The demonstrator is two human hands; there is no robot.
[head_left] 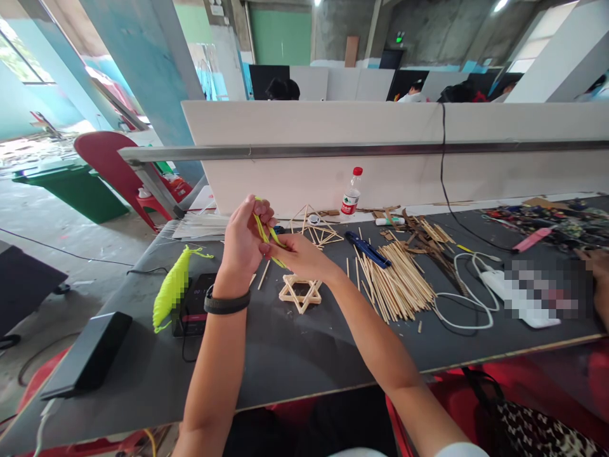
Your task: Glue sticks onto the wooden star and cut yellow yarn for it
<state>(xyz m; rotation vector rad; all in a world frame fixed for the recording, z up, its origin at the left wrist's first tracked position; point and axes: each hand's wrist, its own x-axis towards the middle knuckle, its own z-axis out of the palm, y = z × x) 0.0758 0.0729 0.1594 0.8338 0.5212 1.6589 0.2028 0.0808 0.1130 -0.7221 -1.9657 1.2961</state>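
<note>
A length of yellow-green yarn (259,223) runs looped between my two hands, raised above the table. My left hand (245,231) is closed round it, with the strands crossing its fingers. Pinched on the lower strands is my right hand (302,255), its fingertips touching the left palm. Just below my hands, a star-shaped frame of wooden sticks (301,293) lies on the dark tabletop. A hank of the same yarn (171,289) rests left of my left wrist, leaning by a black phone-like device (196,304).
Right of my hands lie a pile of wooden sticks (397,279) and a blue utility knife (368,249). Behind stand a stick frame (316,228) and a red-capped bottle (351,192). A white power strip (518,295) with cable lies right; a dark box (88,355) sits front left.
</note>
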